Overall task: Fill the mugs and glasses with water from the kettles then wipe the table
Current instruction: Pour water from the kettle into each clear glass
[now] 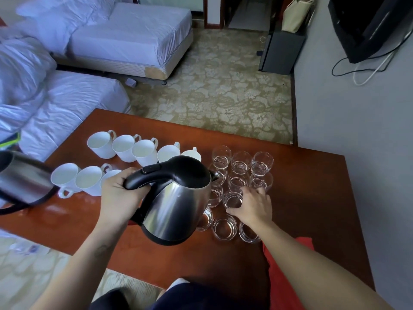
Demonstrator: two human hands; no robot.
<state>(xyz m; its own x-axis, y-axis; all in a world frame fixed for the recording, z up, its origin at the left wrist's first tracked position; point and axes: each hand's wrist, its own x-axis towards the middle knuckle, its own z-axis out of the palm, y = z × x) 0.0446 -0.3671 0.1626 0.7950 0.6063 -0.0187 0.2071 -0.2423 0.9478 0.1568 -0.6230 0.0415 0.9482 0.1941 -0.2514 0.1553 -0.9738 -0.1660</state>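
My left hand (120, 193) grips the black handle of a steel kettle (176, 209) and holds it above the brown table (312, 198), with its spout pointing right toward the glasses. My right hand (252, 206) wraps around a clear glass (233, 199) in the middle of a block of several glasses (241, 162). Several white mugs (143, 151) stand in two rows on the left of the table; the kettle hides part of the near row. A second steel kettle (22, 175) stands at the left edge.
A red cloth (281, 276) lies on the table under my right forearm. Two beds with white sheets (125, 34) are beyond the table's left side. A grey wall (357, 130) runs along the right, with a black cabinet (279, 50) against it. Patterned carpet (219, 86) covers the floor.
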